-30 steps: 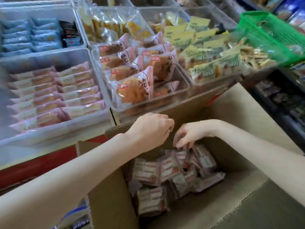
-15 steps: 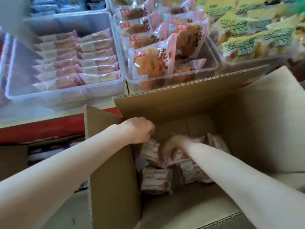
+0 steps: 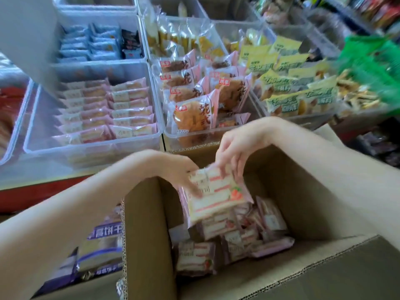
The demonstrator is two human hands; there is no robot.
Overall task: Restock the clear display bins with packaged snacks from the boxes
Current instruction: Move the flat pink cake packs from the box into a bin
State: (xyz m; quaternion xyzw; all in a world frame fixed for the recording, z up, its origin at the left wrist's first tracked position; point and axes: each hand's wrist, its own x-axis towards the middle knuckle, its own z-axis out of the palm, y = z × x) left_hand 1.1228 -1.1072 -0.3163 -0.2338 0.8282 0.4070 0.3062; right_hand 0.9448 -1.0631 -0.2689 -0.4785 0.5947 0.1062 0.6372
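Both hands grip one pink snack pack (image 3: 216,195) | left hand (image 3: 179,169) at its left edge, right hand (image 3: 233,152) on top | above box (image 3: 149,234)

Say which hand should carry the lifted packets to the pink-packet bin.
Left, probably. The left hand grips the sandwich cake packets on the side nearer the pink-packet bin; the right hand only pinches their top.

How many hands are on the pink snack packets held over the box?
2. The left hand grips the pink snack packets at their left edge; the right hand pinches their top edge from above, both over the open cardboard box.
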